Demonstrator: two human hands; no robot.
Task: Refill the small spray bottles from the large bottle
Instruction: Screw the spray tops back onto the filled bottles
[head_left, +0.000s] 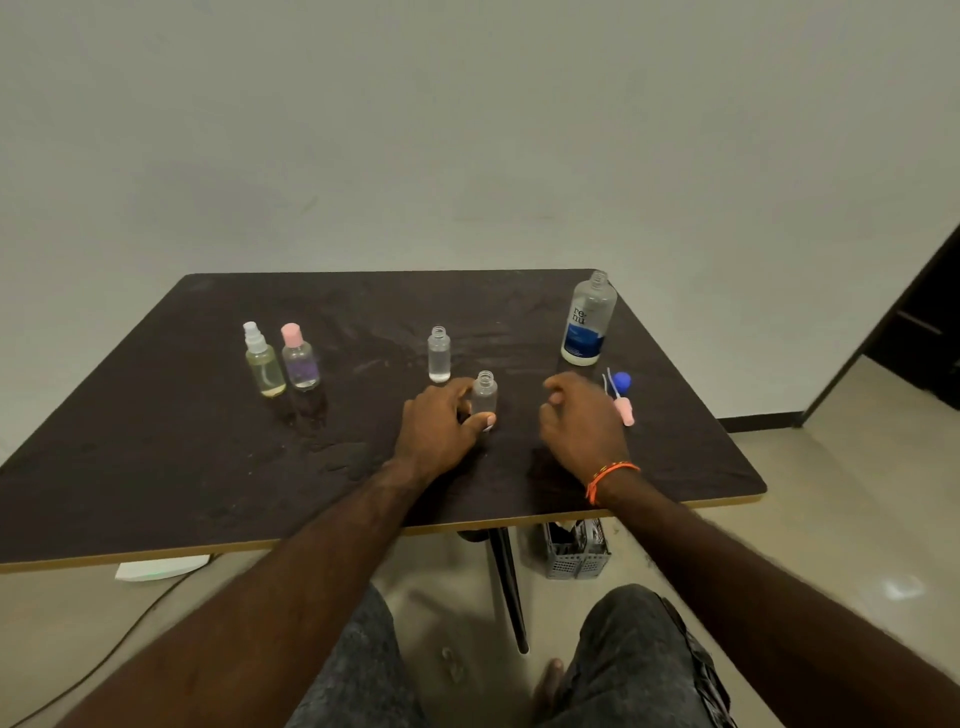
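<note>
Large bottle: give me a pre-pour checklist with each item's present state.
1. Large bottle uncapped, upright: ok; its blue cap lies on the table.
2. Near small bottle open at the neck: ok.
3. Near small bottle steadied: ok, left hand holds it, thumb at its base.
4. Right hand free to lift the large bottle: ok, it holds nothing.
5. Liquid left in the large bottle: cannot tell.
6. Far open bottle clear of the pour: ok, it stands apart.

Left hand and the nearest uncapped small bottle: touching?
Touching. The head view shows the left hand gripping the uncapped small bottle low on its body, thumb across the front near its base, fingers behind it.
</note>
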